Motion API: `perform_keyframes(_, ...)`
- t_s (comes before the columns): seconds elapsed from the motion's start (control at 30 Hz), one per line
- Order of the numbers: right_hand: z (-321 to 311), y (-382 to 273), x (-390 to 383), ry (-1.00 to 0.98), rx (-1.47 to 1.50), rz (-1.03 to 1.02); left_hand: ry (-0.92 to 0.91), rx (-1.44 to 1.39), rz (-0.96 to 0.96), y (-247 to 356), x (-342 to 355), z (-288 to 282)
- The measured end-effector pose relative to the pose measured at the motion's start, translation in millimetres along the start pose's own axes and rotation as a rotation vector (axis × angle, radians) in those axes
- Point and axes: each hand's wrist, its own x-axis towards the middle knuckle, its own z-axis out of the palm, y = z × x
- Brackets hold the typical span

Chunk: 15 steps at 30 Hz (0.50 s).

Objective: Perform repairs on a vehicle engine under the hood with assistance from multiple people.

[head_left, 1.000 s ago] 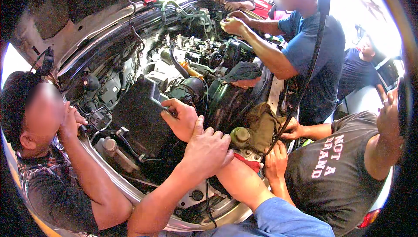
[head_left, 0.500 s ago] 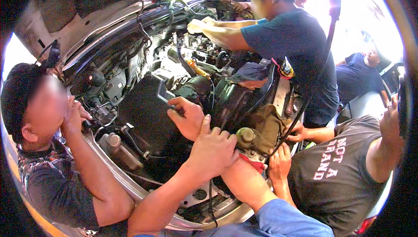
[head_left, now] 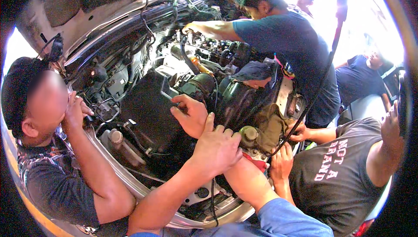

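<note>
My left hand [head_left: 217, 147] is wrapped over my right forearm near the wrist, fingers closed round it. My right hand [head_left: 191, 116] hangs above the engine bay, beside a large black box-shaped cover [head_left: 146, 106]. Its thumb and forefinger are apart, with nothing visible between them. Just past the fingertips is the cover's pale metal edge [head_left: 169, 91]. To the right of my wrists a round greenish cap [head_left: 249, 134] sits beside a brown cloth [head_left: 269, 126]. A red cloth [head_left: 256, 163] shows partly behind my right forearm.
A person in a dark blue shirt [head_left: 278, 36] leans over the exposed engine top [head_left: 200, 43]. Another in a dark sleeveless top [head_left: 335, 171] has hands by the brown cloth. A capped person [head_left: 56, 180] leans in at left. A prop rod [head_left: 328, 63] slants down at right.
The person in dark blue has bent lower over the engine, and one of their arms is no longer plainly seen. My hands keep the same hold; the view has shifted slightly.
</note>
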Motion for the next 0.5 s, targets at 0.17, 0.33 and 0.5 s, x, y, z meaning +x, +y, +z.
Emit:
perform_keyframes(0.17,-0.9,-1.1,-0.4,-0.007,0.009,0.005,-0.009,-0.005,-0.009,1.4,1.5,-0.2)
perform_keyframes(0.33,-2.2,-1.6,-1.0,-0.041,0.004,0.055,-0.021,0.010,-0.009,2.1,2.8,-2.7)
perform_keyframes(0.5,0.8,2.6,0.6,0.008,0.016,-0.040,-0.027,-0.023,-0.017,2.9,4.6,-5.4)
